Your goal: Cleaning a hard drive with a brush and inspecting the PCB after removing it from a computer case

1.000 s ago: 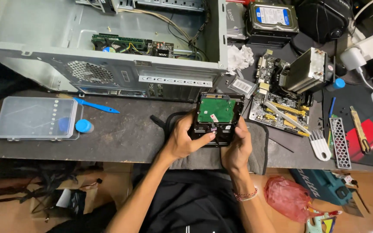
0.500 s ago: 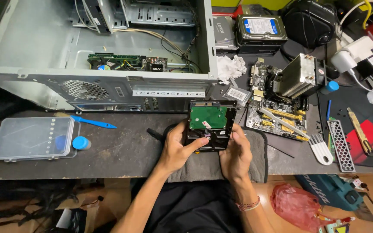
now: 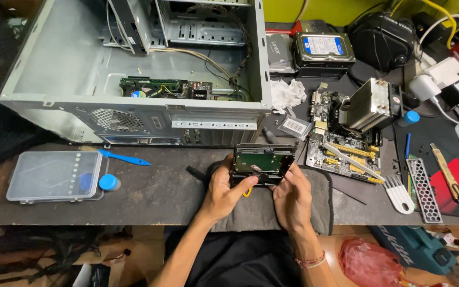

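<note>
A hard drive (image 3: pixel 263 162) with its green circuit board facing up is held over a grey cloth mat (image 3: pixel 320 207) at the table's front edge. My left hand (image 3: pixel 224 191) grips its left side and my right hand (image 3: pixel 292 194) grips its right side. A small yellow object (image 3: pixel 247 191) shows under my left fingers; what it is cannot be told. Just behind the drive lies an open grey computer case (image 3: pixel 134 85) on its side, with a green card and cables inside.
A motherboard (image 3: pixel 341 151) with a tall heatsink lies to the right. Another hard drive (image 3: pixel 322 48) rests at the back. At the left are a clear plastic box (image 3: pixel 54 175), a blue pry tool (image 3: pixel 126 158) and a blue cap (image 3: pixel 109 182). A white brush (image 3: pixel 398 194) lies right.
The view has shifted, so the case and the drive sit lower and more to the centre. Both hands keep hold of the drive, which now lies flatter with its long side across.
</note>
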